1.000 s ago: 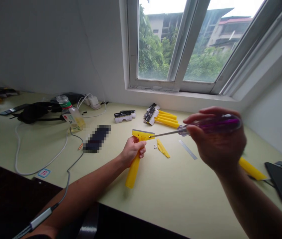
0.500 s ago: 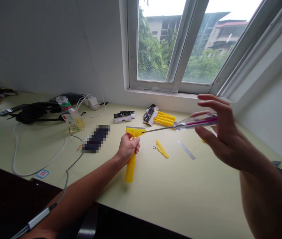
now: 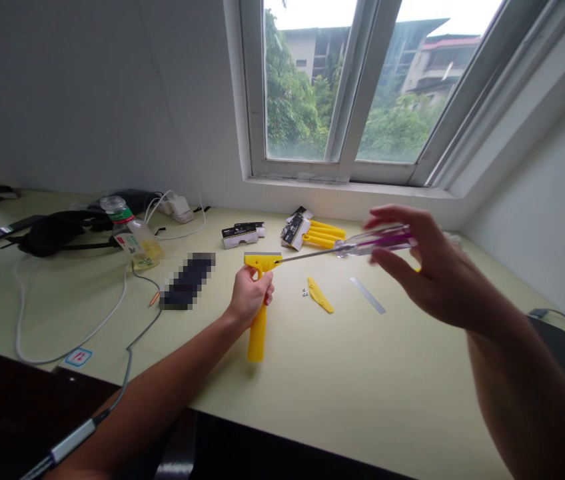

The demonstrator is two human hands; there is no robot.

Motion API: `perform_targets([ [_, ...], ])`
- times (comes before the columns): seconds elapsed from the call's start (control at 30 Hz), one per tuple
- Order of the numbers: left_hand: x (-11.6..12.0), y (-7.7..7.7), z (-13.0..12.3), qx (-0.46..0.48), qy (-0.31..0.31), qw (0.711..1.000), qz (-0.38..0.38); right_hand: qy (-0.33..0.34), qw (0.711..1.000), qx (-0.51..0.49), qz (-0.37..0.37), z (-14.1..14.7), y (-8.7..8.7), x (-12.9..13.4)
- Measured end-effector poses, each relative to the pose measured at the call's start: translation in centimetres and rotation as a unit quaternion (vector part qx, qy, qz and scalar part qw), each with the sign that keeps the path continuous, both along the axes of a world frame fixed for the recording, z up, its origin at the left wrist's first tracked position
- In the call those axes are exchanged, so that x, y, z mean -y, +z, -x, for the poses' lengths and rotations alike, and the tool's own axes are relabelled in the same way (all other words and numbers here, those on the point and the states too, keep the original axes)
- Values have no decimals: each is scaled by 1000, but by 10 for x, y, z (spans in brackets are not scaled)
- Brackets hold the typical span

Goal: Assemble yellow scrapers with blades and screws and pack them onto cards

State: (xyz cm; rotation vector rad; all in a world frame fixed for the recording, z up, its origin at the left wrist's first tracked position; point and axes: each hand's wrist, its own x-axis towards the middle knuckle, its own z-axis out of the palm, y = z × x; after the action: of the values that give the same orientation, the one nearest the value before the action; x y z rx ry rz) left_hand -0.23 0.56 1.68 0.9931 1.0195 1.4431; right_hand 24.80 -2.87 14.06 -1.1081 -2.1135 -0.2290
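One yellow scraper (image 3: 257, 337) | in left hand (image 3: 249, 297) | handle below, head above

The yellow scraper (image 3: 257, 327) is upright, blade edge up; the clear-and-purple screwdriver (image 3: 377, 241) slants slightly, its tip at the scraper's head.

And here at the centre, the scraper (image 3: 257, 327) shows smooth yellow plastic; the screwdriver (image 3: 375, 241) pairs a glossy, see-through plastic handle with a metal shaft. Right of centre, the blade strip (image 3: 368, 295) is flat, smooth grey metal. Upper left, clear shiny plastic on the bottle (image 3: 134, 235); the tabletop (image 3: 282, 400) looks smooth, fairly matt.
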Motion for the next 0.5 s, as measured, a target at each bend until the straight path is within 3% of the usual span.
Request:
perform_targets([
  [0.1, 1, 0, 0, -4, -2, 1000, 0, -47, 998, -13, -33, 2, -1, 0],
  [0.2, 1, 0, 0, -3, -7, 1000, 0, -9, 1000, 3, -19, 2, -1, -1],
  [0.5, -2, -1, 3, -18, -12, 1000, -8, -32, 998, -45, 18, 0, -1, -3],
])
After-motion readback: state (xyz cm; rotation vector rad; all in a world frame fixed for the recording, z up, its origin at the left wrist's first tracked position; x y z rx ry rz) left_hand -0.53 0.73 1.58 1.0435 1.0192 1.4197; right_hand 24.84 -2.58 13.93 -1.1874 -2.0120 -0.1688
